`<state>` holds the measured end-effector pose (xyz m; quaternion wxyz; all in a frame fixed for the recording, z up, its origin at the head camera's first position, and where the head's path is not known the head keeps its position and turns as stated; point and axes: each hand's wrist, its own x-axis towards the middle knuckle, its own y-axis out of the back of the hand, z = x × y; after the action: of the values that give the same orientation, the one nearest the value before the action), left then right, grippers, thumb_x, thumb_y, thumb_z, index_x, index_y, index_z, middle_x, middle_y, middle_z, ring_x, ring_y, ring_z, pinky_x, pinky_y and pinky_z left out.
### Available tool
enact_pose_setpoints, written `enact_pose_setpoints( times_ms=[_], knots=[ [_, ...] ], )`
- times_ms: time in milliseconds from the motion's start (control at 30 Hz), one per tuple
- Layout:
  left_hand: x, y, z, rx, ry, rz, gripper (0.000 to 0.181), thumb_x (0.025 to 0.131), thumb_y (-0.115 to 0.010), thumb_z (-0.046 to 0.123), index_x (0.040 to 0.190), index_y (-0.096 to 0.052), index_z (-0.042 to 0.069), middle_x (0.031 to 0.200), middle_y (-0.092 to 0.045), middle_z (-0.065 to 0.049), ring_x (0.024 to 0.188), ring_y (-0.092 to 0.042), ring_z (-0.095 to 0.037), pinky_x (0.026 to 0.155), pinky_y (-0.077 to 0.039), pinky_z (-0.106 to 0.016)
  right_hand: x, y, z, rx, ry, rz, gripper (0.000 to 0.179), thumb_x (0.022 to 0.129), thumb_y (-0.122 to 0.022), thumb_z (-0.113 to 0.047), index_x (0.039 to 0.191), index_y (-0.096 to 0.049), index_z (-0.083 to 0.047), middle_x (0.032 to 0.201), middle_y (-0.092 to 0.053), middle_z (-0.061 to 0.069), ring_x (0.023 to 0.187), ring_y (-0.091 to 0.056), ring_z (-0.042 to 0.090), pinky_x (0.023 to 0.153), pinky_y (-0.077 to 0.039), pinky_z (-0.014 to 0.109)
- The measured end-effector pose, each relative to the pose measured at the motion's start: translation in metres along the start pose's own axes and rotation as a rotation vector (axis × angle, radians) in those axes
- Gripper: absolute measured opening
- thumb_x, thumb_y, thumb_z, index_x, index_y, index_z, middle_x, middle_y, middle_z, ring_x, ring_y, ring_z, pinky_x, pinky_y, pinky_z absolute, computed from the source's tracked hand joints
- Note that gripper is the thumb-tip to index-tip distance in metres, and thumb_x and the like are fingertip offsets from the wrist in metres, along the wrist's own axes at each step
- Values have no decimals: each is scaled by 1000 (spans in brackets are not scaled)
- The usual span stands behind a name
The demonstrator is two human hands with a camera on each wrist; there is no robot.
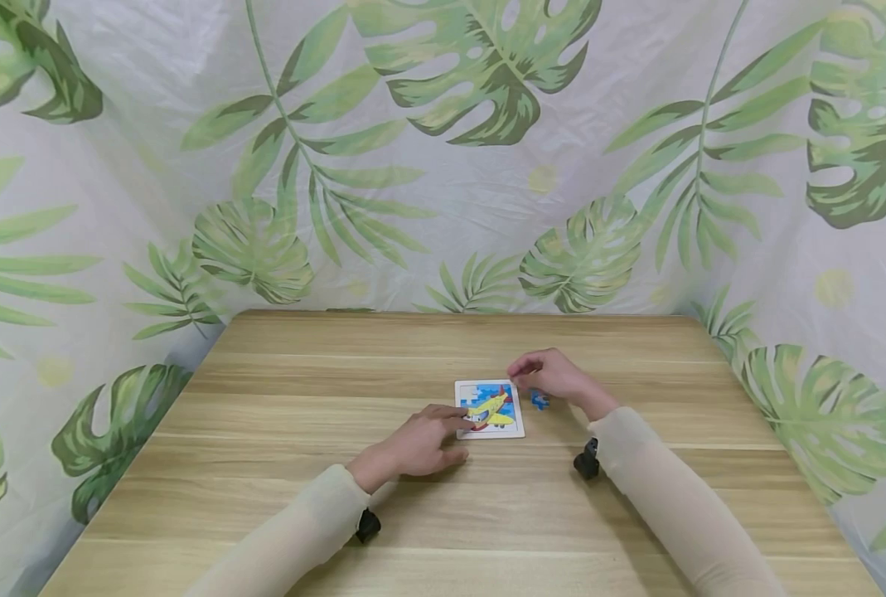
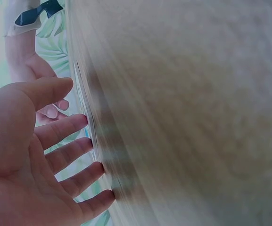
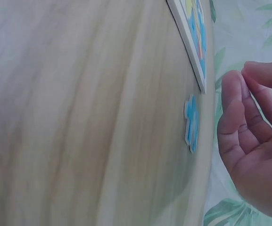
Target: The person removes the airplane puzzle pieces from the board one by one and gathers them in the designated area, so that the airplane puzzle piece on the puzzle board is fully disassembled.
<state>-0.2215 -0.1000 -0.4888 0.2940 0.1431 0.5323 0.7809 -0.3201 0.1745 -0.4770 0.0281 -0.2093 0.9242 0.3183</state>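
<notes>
A small framed jigsaw puzzle [image 1: 501, 420] showing a yellow airplane on blue sky lies on the table. Pale bare gaps show near its upper left corner. My left hand [image 1: 422, 441] lies palm down at its left side, with straight, spread fingers [image 2: 74, 153] resting on the frame's edge. Over the upper right corner hovers my right hand [image 1: 554, 375], its thumb tip meeting the index fingertip and the other fingers curled. No piece shows between those tips in the right wrist view. Below this hand, a blue puzzle piece [image 3: 191, 123] lies on the wood, right of the frame.
A wood-grain table [image 1: 278, 373] spreads around the puzzle. Behind it and along both sides hangs a white cloth [image 1: 472, 199] with green leaf prints. Black wrist cameras [image 1: 587, 461] sit at the cuffs of both pale sleeves [image 1: 674, 506].
</notes>
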Motion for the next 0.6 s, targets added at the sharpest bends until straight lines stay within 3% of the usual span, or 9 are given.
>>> enact_pose_setpoints(
  times_ms=[600],
  knots=[
    [1,-2,-2,-12,-4,2,44,97,-63,35,139,-61,19,154,-47,-8,144,-42,-33,115,-37,-58,15,-18,-7,22,-8,-41,25,92,-70,-17,117,-72,-10,103,-74,3,83,-63,14,67,-53,29]
  ],
)
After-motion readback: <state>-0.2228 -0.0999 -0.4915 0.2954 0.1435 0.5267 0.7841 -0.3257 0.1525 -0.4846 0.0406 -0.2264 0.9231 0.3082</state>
